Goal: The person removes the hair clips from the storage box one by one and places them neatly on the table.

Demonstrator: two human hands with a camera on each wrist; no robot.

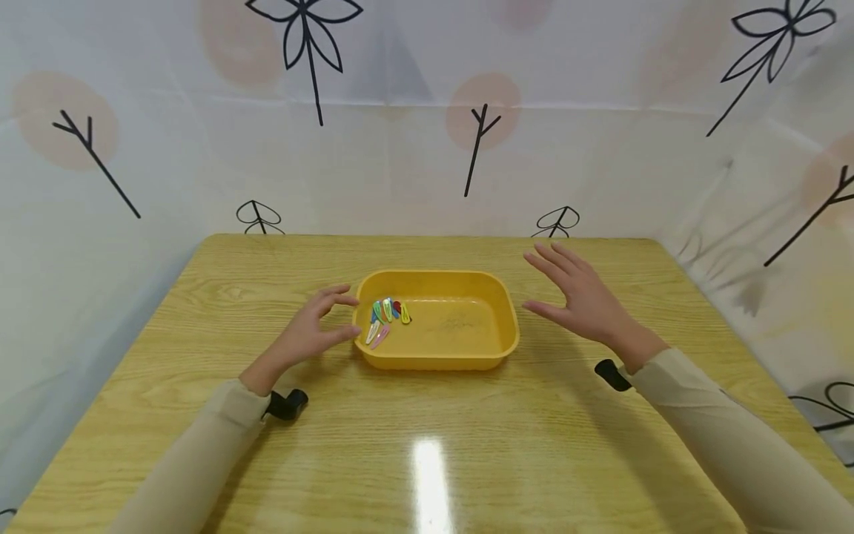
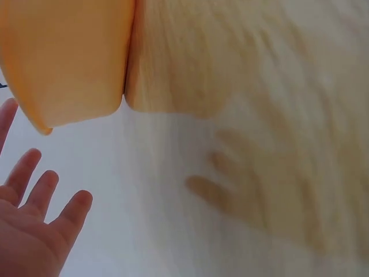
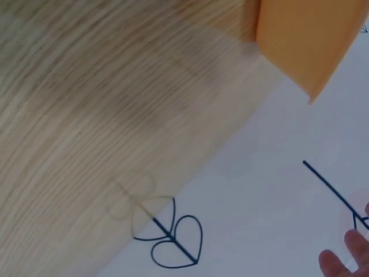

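A yellow plastic basin [image 1: 460, 363] sits on the table, and several colourful snap hair clips [image 1: 405, 313] lie bunched at its left end. My left hand [image 1: 310, 330] is at the basin's left rim, thumb and fingertips right by the edge, fingers spread and bent a little. In the left wrist view its fingers [image 2: 72, 213] show apart beside the basin's wall [image 2: 69, 63]. Off the basin's right side, my right hand [image 1: 580, 300] hovers with spread fingers and holds nothing. Only a few of its fingertips [image 3: 331, 264] enter the right wrist view.
The wooden table [image 1: 320, 445] reaches back to a pale cloth wall [image 1: 387, 170] printed with leaves and twigs. A bright light reflection [image 1: 432, 482] lies on the table in front of the basin. Each wrist carries a black strap device [image 1: 287, 405].
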